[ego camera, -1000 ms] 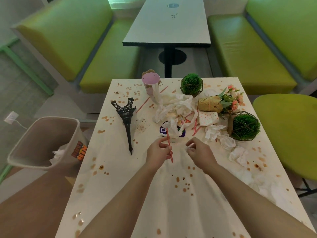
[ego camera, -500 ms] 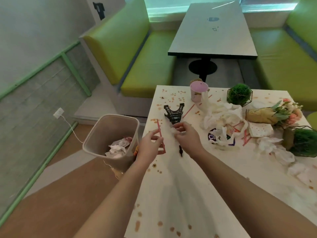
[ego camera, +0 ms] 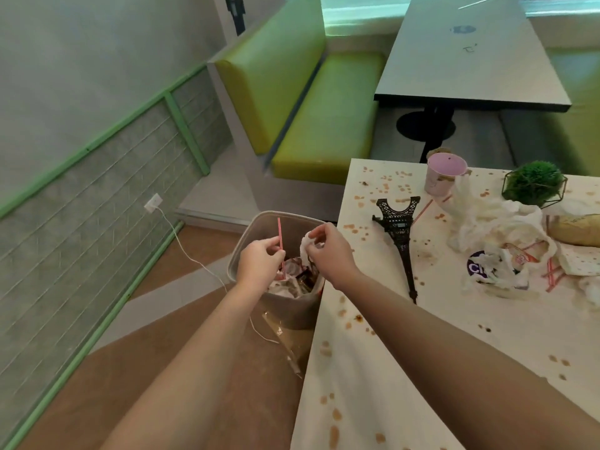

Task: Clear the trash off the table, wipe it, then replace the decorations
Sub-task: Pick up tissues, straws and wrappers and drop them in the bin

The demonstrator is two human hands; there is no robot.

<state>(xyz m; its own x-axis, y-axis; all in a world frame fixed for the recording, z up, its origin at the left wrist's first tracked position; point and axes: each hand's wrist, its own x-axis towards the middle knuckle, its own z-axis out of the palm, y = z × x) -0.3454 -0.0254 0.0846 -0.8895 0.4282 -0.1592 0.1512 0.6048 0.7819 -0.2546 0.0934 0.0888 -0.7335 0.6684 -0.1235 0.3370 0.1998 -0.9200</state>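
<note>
A straw pinched in the left hand and a napkin in the right hand are held over the bin, but most trash is left on the stained table, nothing wiped yet

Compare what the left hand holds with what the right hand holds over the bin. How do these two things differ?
The left hand pinches a thin red straw, which is stiff and stands nearly upright. The right hand holds a crumpled white napkin, which is soft and has no fixed shape. The straw reaches above the fingers; the napkin is bunched in the grip. Both are trash held above the bin.
</note>
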